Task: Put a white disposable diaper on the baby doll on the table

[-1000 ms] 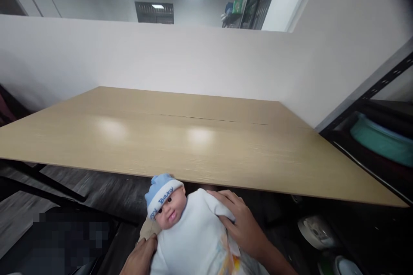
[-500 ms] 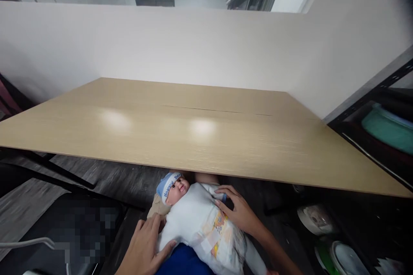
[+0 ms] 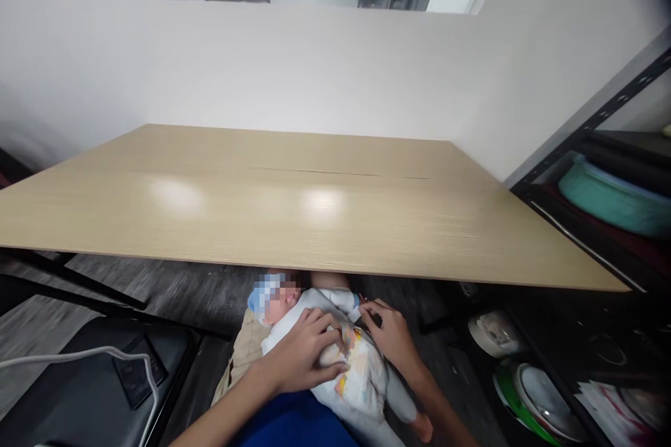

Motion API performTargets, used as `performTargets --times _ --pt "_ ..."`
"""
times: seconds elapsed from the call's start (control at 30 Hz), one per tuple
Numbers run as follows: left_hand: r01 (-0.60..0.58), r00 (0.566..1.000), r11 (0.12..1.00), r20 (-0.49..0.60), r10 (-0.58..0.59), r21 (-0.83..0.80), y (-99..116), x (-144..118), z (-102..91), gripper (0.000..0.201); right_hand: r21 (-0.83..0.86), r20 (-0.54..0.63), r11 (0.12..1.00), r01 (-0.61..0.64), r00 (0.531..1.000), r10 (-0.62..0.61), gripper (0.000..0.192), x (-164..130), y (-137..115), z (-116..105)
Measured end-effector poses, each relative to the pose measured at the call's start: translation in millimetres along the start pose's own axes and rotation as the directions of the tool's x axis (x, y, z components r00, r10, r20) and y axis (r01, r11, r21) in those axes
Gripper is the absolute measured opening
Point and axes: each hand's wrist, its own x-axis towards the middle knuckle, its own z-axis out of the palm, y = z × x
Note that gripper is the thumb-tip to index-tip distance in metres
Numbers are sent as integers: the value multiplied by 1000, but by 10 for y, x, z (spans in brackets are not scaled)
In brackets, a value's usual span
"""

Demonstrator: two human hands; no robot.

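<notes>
doll's face (image 3: 277, 291) blurred, forearms cut off
</notes>
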Motion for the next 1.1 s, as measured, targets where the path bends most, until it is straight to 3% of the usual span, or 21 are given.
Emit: performTargets --times 0.1,0.17,0.23,0.3,0.37,0.4,0.47,0.5,0.57,0.63,0.67,0.77,0.83,0.9,1.0,1.1 --pt "-30 999 998 22 31 -53 -18 31 -87 25 0 -4 999 54 999 -54 35 -12 -140 -24" --pt "-59 997 986 38 65 -156 -5 -5 -180 20 43 95 987 153 983 -156 36 -69 -334 -19" --pt "-62 993 956 83 89 -287 3 -81 -277 19 81 241 961 263 931 -275 41 -135 -544 -10" --pt "7 983 916 169 67 -402 -8 -180 -354 25 64 334 940 334 881 -335 39 -192 -700 -28" --pt "127 958 857 285 24 -499 -23 -272 -389 34 4 370 938 347 871 -324 22 -237 -759 -109" --pt "188 938 821 346 12 -539 -26 -303 -387 39 -21 380 944 329 876 -297 23 -261 -749 -177" --pt "269 912 771 410 -11 -578 -14 -311 -343 48 -33 413 968 248 886 -213 41 -325 -665 -355" --pt "269 920 781 389 -37 -564 -1 -283 -304 51 -26 437 982 186 886 -156 48 -369 -602 -450" --pt "178 968 871 242 -71 -458 29 -155 -200 49 -11 508 1000 25 861 -16 52 -477 -463 -613" --pt "36 996 964 93 -11 -264 46 58 -72 40 -14 585 994 -111 805 98 48 -593 -342 -693" --pt "-26 996 987 75 38 -158 47 187 -1 38 -33 600 989 -146 788 136 44 -647 -295 -693" --pt "-127 972 986 214 102 107 47 605 237 53 -167 514 976 -143 832 210 34 -770 -204 -566" --pt "-157 937 959 343 69 237 66 844 400 65 -258 434 957 -132 870 236 31 -833 -151 -432" --pt "-165 907 930 421 13 327 105 1002 543 64 -280 393 946 -161 880 266 31 -906 -69 -312" --pt "-117 917 909 395 -56 400 163 1061 675 49 -222 347 938 -266 878 331 35 -1048 131 -190" --pt "-58 940 917 330 -83 394 193 975 681 51 -126 343 940 -318 875 342 46 -1183 372 -107"
